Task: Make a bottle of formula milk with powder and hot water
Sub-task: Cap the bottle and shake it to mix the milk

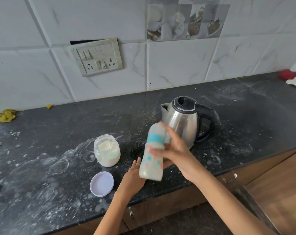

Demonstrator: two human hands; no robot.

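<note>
My right hand (173,150) grips a baby bottle (153,160) with a teal collar and a cap on top, held slightly tilted above the black counter (59,167). The bottle is blurred and looks milky white inside. My left hand (132,177) lies flat on the counter, fingers straight, just left of the bottle's base. An open jar of white powder (107,150) stands left of the bottle. Its pale lid (101,183) lies upside down in front of it. A steel electric kettle (182,119) with a black handle and lid stands behind the bottle.
White powder is smeared over the counter. A yellow cloth (6,116) lies at the far left by the tiled wall, red and white items (291,77) at the far right. A switch panel (96,56) is on the wall. Wooden cabinet fronts (271,184) run below the counter edge.
</note>
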